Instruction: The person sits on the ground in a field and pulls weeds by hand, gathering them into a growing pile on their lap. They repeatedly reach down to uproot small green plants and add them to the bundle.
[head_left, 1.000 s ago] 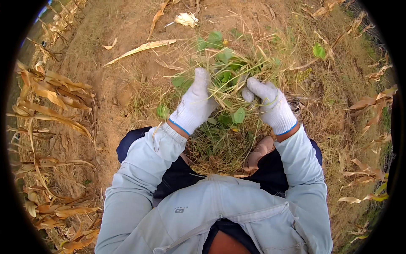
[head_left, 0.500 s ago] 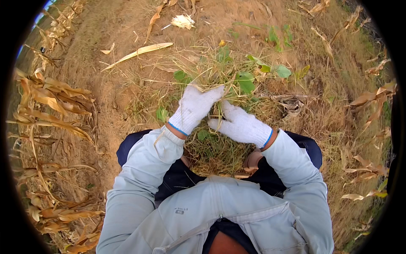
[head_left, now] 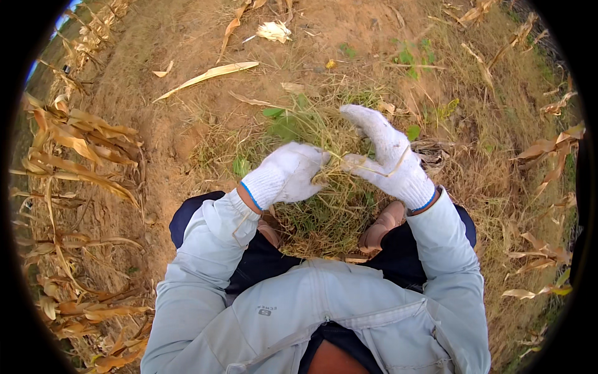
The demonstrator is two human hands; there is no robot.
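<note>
I wear white knitted work gloves with blue cuffs on both hands. My left hand is closed, its fingers curled around some dry grass whose strands stick out toward the right. Beside it, my right hand is spread, thumb apart from the fingers, next to the same strands; one thin stalk lies across this glove. Below both hands a heap of cut grass and weeds lies between my feet. Green leaves show just beyond my left hand, partly blurred.
Dry corn stalks and husks line the left side, and more dry leaves stand at the right. A long dry leaf and a pale husk lie on the brown soil ahead. My shoes flank the heap.
My right hand has moved right and away from the left, its fingers opening out. My left hand has shifted slightly down and curled. The leafy bunch between them has dropped or spread.
</note>
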